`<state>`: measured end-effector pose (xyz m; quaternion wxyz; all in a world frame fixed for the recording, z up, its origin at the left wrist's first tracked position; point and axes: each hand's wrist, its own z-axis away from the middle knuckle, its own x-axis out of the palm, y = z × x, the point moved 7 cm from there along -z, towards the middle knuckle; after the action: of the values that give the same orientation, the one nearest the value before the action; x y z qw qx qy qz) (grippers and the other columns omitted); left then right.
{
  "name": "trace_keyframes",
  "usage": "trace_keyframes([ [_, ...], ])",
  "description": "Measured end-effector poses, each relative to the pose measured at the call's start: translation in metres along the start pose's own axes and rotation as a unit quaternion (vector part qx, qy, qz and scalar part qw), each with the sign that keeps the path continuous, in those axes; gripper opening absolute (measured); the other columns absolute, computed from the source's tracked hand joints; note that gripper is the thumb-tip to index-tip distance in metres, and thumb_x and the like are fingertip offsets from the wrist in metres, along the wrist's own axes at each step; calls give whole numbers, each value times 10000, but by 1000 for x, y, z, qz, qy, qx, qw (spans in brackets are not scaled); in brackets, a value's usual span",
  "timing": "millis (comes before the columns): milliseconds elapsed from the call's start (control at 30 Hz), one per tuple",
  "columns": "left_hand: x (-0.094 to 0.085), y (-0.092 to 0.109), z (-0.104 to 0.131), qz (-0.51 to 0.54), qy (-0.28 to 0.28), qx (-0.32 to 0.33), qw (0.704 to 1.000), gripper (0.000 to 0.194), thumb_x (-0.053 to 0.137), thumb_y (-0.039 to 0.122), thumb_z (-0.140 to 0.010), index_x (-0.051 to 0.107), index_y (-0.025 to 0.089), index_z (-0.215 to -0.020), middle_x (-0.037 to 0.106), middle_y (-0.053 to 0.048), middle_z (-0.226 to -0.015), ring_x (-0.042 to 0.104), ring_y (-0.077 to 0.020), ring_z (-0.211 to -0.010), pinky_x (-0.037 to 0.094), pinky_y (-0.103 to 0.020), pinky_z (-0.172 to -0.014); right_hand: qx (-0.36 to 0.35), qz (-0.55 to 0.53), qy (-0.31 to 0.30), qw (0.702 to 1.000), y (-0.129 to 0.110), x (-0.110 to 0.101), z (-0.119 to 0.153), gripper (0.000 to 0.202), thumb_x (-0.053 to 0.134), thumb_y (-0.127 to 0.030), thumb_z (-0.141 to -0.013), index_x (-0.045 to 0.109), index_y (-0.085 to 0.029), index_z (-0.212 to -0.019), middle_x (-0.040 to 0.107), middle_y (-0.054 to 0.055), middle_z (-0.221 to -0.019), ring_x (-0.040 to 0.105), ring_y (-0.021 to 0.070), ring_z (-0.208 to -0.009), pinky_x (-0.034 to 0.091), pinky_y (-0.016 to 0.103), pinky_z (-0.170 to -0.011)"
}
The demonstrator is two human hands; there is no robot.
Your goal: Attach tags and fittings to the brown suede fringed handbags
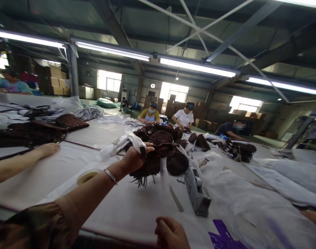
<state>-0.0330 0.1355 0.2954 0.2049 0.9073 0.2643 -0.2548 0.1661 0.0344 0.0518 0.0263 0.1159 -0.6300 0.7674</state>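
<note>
My left hand (136,157), with a silver bangle at the wrist, reaches over the table and is closed on a dark brown fringed bag (147,167). White wrapping (130,139) and a small black piece lie against its fingers, and the bag's fringe hangs below. More dark brown bags (177,162) are piled just behind and to the right. At the table's near edge, my right hand (170,231) is curled closed, apart from the bags; whether anything is inside its fingers is hidden.
A grey tape dispenser (198,193), metal ruler (176,199), tape roll (89,177) and purple piece (225,237) lie around. Clear plastic sheets (241,193) cover the right side. A co-worker's arm (25,160) reaches in from the left; several people work across the table.
</note>
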Motion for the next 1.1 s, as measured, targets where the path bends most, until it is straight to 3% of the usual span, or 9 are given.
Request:
trace_keyframes([
  [133, 51, -12, 61, -41, -32, -59, 997, 322, 502, 182, -920, 694, 204, -1178, 626, -117, -1320, 574, -300, -1231, 420, -497, -1103, 27, -21, -24, 999, -12, 14, -2, 724, 753, -786, -578, 684, -124, -864, 645, 55, -715, 567, 127, -523, 401, 203, -407],
  [267, 67, -10, 103, -62, 19, -122, 990, 338, 471, 155, -935, 658, 224, -1207, 605, -104, -1335, 548, -275, -1266, 427, -456, -1108, 59, -63, -42, 995, 2, 30, 0, 688, 763, -728, -654, 669, -111, -942, 654, 61, -788, 585, 112, -569, 431, 193, -463],
  [467, 71, 10, 114, -36, 104, -209, 972, 305, 478, 123, -910, 652, 232, -1135, 652, -88, -1199, 606, -234, -1151, 487, -415, -1043, 169, -206, -60, 962, 22, 52, -20, 773, 709, -787, -661, 627, -145, -1084, 685, 100, -965, 661, 186, -752, 507, 259, -561],
  [567, 74, 15, 114, 17, 159, -274, 948, 281, 499, 119, -873, 667, 212, -1078, 683, -79, -1118, 626, -234, -1086, 491, -438, -1031, 207, -267, -133, 932, 21, 75, -38, 759, 575, -820, -759, 649, -126, -1059, 701, 141, -975, 684, 232, -854, 541, 322, -698],
  [667, 75, 16, 111, 85, 197, -337, 917, 287, 551, 131, -826, 692, 208, -1064, 711, -64, -1075, 643, -234, -1057, 481, -430, -1040, 185, -311, -187, 913, 12, 96, -58, 668, 532, -754, -845, 660, -153, -1110, 714, 131, -1041, 665, 257, -992, 536, 370, -827],
  [733, 76, 13, 109, 152, 222, -384, 883, 284, 584, 156, -816, 706, 208, -1067, 723, -62, -1064, 655, -231, -1050, 483, -408, -1037, 131, -340, -194, 911, -1, 102, -72, 565, 527, -682, -891, 651, -205, -1167, 705, 88, -1127, 632, 251, -1085, 527, 377, -874],
  [833, 81, 4, 111, 281, 262, -450, 806, 286, 634, 185, -807, 702, 206, -1084, 732, -64, -1055, 674, -226, -1029, 507, -380, -1003, 75, -342, -166, 922, -20, 96, -91, 448, 530, -605, -908, 668, -249, -1143, 706, 50, -1142, 627, 252, -1087, 533, 394, -872],
  [967, 94, -3, 121, 442, 328, -475, 687, 385, 711, 247, -803, 641, 209, -1179, 729, -70, -1055, 694, -212, -968, 557, -338, -895, 48, -301, -78, 949, -46, 62, -114, 333, 629, -512, -838, 691, -269, -1057, 733, 35, -1039, 655, 267, -974, 552, 436, -801],
  [1100, 115, -2, 133, 559, 350, -483, 576, 485, 686, 339, -870, 531, 240, -1318, 719, -60, -1016, 699, -176, -837, 575, -290, -737, -43, -215, -17, 975, -94, 35, -135, 344, 699, -448, -774, 683, -269, -1068, 731, 35, -1037, 636, 277, -1009, 563, 413, -725],
])
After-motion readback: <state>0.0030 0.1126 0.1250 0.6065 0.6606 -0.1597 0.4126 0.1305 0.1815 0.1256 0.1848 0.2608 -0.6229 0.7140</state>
